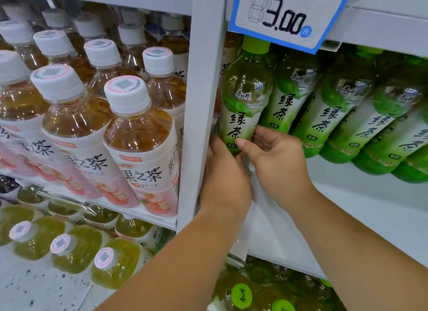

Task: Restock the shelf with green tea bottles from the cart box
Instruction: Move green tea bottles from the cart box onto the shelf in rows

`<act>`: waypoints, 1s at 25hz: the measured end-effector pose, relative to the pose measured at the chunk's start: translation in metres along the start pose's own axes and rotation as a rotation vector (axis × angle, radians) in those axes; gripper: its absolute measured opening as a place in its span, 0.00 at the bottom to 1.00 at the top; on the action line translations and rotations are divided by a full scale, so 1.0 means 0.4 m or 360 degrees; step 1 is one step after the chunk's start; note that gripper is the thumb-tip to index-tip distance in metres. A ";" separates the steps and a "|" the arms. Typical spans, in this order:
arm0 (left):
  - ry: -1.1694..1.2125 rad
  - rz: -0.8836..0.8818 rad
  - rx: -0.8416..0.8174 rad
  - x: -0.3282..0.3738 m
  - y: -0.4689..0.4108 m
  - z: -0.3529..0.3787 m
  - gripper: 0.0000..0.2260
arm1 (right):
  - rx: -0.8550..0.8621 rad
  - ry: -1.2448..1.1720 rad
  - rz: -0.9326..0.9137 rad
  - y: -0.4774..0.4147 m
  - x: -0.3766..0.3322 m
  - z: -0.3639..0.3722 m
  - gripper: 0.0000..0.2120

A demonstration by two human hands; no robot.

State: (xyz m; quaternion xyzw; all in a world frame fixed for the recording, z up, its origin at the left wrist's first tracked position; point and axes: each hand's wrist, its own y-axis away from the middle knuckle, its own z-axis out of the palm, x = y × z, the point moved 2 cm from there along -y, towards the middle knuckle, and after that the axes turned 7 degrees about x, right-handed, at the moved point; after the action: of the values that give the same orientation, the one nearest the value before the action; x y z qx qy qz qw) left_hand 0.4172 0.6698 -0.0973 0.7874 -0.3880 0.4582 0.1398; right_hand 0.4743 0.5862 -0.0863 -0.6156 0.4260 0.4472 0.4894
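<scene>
Two hands grip one green tea bottle [245, 95] low down: my left hand [222, 171] curls around it beside the white upright [203, 102], and my right hand [275, 162] pinches its label. The bottle stands leftmost on the shelf [347, 195], touching its neighbour.

White shelf post [203, 102], speckled floor [34, 287] btm-left.
</scene>
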 end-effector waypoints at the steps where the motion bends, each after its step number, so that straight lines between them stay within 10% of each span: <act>1: 0.0027 0.0020 0.0007 0.001 0.001 0.001 0.27 | 0.0016 -0.0007 0.0008 -0.003 0.003 0.002 0.12; 17: -0.0104 0.0004 -0.0074 -0.015 0.029 -0.017 0.30 | 0.0007 0.0219 0.0342 0.050 -0.015 -0.060 0.18; 25: 0.0099 -0.0074 -0.0564 0.057 0.217 -0.131 0.21 | 0.0250 0.0153 0.0839 0.297 -0.097 -0.268 0.18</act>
State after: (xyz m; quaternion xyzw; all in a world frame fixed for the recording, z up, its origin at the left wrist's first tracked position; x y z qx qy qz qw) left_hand 0.3271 0.6316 -0.0619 0.7445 -0.4398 0.4037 0.2988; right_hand 0.3650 0.4654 -0.0623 -0.4642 0.6277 0.4949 0.3816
